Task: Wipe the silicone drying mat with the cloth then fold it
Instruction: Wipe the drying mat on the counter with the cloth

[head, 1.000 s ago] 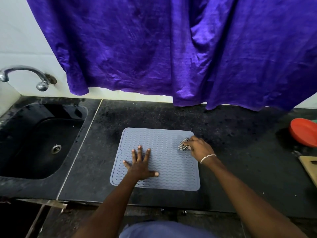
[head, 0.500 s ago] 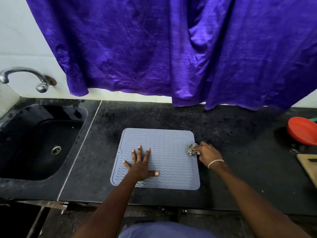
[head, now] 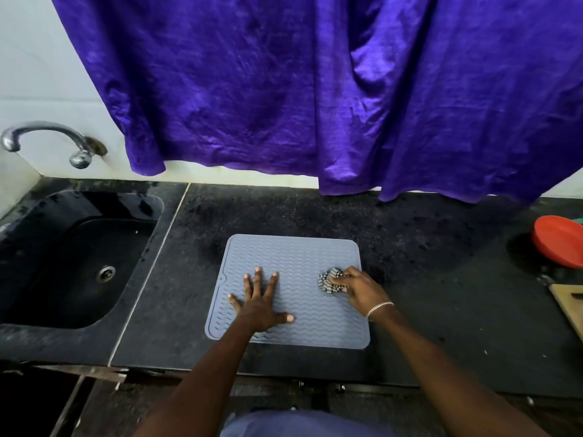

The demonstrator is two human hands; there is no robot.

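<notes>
A purple curtain [head: 284, 89] fills the upper frame above the black counter [head: 426, 247], with the sink [head: 63, 263] at the left. Lower centre, the grey-blue silicone drying mat [head: 293, 257] lies flat and unfolded, ribbed in wavy lines inside a raised rim. The left hand [head: 260, 305] presses on it, fingers spread straight. The right hand [head: 358, 287] grips a bunched checked cloth [head: 328, 279] against the mat's right side.

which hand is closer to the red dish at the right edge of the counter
Right. The right hand grips the cloth on the right side of the mat, apart from the red dish; the left hand lies flat further left on it.
</notes>
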